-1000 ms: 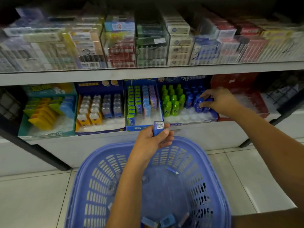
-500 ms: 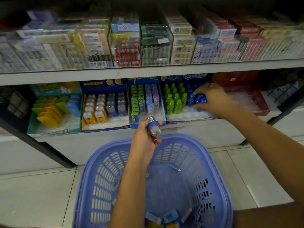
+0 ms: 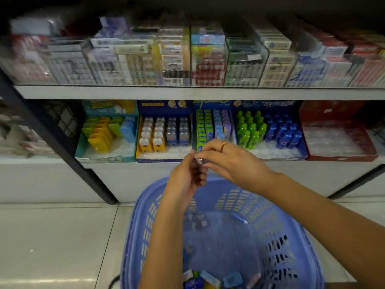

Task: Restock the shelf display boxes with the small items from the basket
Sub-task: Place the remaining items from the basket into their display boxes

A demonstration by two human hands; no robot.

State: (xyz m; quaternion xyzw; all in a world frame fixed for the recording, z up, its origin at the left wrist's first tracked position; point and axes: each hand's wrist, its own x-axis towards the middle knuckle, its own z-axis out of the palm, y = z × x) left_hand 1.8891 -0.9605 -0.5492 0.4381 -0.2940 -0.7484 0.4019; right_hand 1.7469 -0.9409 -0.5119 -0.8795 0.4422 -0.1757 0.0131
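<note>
Small item (image 3: 199,162) above basket (image 3: 143,203) far rim: left hand (image 3: 184,177) curls round it, right hand (image 3: 231,163) touches it, pinch unclear; I read a hand-over toward display boxes (image 3: 281,157)

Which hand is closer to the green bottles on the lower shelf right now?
Right. The right hand is just in front of the green bottles; the left hand, gripping a small item, sits farther left and lower, above the basket rim.

Left hand (image 3: 184,178) and right hand (image 3: 235,163) together above the blue basket (image 3: 277,232), a small item (image 3: 199,162), blurred, between them.
</note>
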